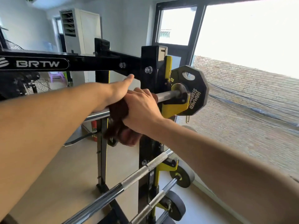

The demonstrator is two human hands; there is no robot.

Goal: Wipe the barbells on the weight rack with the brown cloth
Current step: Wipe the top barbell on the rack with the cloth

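Note:
The top barbell (166, 95) is a steel bar lying across the black and yellow weight rack (151, 65), with a black plate (196, 92) on its right end. The brown cloth (119, 110) is wrapped over this bar, and its loose end hangs down below. My right hand (142, 109) grips the cloth around the bar. My left hand (119, 89) lies just left of it, on the bar, with the thumb stretched toward the rack post; its fingers are hidden. Two more barbells, one (142, 170) above the other (163, 194), sit lower on the rack.
A black crossbeam (68, 63) marked BRTW runs left at head height. Yellow hooks (169, 110) carry the bars. A red fire extinguisher (94, 128) stands behind the rack, and a tall white air conditioner (80, 29) at the back. Windows fill the right side.

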